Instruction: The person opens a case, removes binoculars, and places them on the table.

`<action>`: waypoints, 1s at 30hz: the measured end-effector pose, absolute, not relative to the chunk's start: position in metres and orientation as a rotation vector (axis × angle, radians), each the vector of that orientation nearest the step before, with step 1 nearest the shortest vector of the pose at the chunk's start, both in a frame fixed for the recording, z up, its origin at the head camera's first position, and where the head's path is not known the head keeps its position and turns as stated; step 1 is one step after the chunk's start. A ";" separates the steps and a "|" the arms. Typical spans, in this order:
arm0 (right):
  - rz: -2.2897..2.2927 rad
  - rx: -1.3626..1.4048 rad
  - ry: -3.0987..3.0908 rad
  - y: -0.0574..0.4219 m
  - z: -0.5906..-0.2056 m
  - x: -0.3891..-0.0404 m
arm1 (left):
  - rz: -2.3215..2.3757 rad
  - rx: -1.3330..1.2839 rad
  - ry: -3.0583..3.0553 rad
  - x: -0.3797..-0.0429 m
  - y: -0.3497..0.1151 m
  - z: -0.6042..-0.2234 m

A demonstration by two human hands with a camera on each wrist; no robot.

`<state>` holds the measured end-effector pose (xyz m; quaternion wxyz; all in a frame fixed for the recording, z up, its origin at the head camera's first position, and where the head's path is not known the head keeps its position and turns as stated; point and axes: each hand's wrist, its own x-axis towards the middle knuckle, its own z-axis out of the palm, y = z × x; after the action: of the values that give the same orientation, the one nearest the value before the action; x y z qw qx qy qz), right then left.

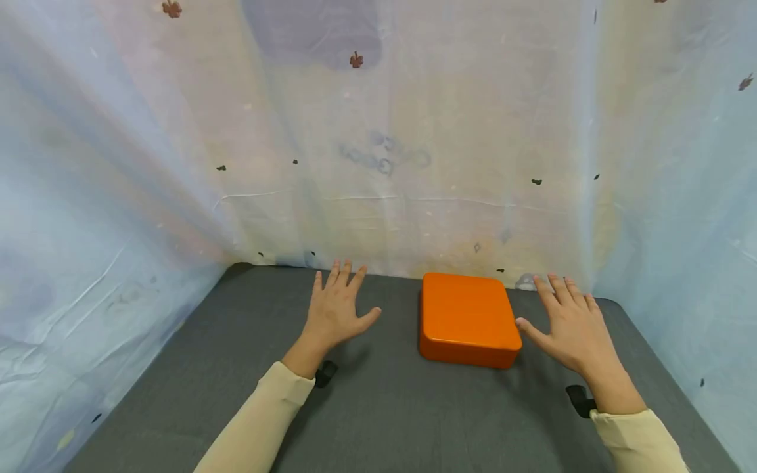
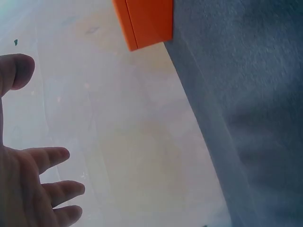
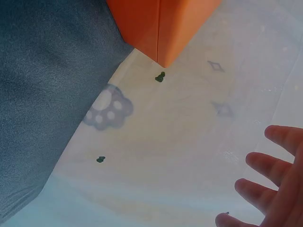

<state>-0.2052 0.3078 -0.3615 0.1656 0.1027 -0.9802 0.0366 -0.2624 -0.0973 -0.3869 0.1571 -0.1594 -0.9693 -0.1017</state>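
Both the left hand (image 1: 334, 314) and right hand (image 1: 575, 334) were held wide-spread, empty, either side of an orange box (image 1: 468, 315) on a gray table (image 1: 414, 420).

No words, brands or numbers can be read. Only pictorial signs can be made out, all borne by the pale sheet (image 1: 473, 131) behind the orange box (image 1: 470, 312). A paw-like print (image 1: 525, 281) is shown just right of the box, partly cut off by the sheet's lower edge. Above the box, a small diamond outline (image 1: 477, 247) is seen. Farther up and to the box's left, a faint swirl motif (image 1: 384, 165) is displayed, with a brown leaf shape (image 1: 356, 60) placed higher.
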 end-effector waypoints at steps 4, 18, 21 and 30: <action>0.103 0.296 -2.792 0.307 -0.362 -0.205 | -0.309 -0.470 -2.776 -0.261 -0.091 -0.388; 0.408 0.347 -2.823 0.308 -0.379 -0.206 | -0.676 -0.491 -2.748 -0.256 -0.055 -0.410; 0.578 0.339 -2.853 0.308 -0.385 -0.206 | -0.857 -0.503 -2.754 -0.254 -0.047 -0.415; 0.915 0.294 -2.893 0.310 -0.405 -0.205 | -1.355 -0.497 -2.760 -0.250 -0.025 -0.427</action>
<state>-0.2048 0.3102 -0.4047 0.0464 0.0964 -0.9479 0.2999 -0.2503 -0.0253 -0.4270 0.0132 -0.1597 -0.8860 -0.4351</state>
